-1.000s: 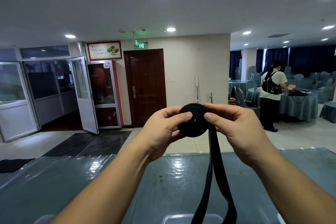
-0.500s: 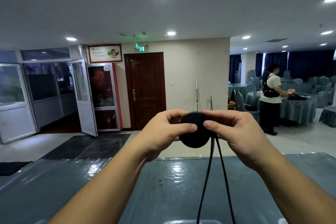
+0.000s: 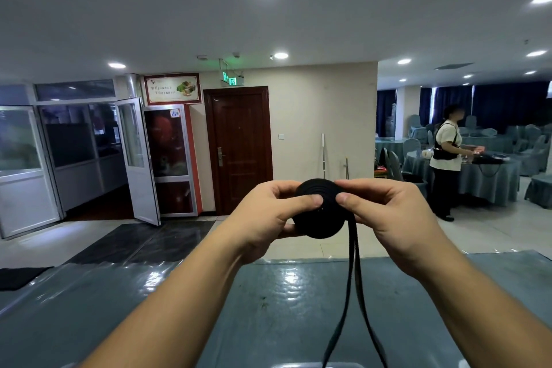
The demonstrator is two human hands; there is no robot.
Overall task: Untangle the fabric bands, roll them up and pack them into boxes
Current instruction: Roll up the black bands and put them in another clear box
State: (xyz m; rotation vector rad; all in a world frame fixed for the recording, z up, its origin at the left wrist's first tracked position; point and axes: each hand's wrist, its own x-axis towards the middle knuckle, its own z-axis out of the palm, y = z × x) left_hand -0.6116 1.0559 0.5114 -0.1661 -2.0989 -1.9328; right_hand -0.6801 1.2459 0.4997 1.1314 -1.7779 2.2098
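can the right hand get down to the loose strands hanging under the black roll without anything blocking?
Probably yes. The right hand pinches the black rolled fabric band, and the two loose black strands hang right below it over the blue-grey covered table; nothing sits between. It would have to leave the roll to the left hand.

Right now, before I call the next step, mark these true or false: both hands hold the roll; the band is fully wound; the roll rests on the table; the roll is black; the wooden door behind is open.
1. Both hands hold the roll. True: the left hand and the right hand pinch the roll of black fabric band from either side.
2. The band is fully wound. False: two loose strands hang down from the roll past the bottom of the view.
3. The roll rests on the table. False: it is held up in the air above the table.
4. The roll is black. True.
5. The wooden door is open. False: the brown door is shut.
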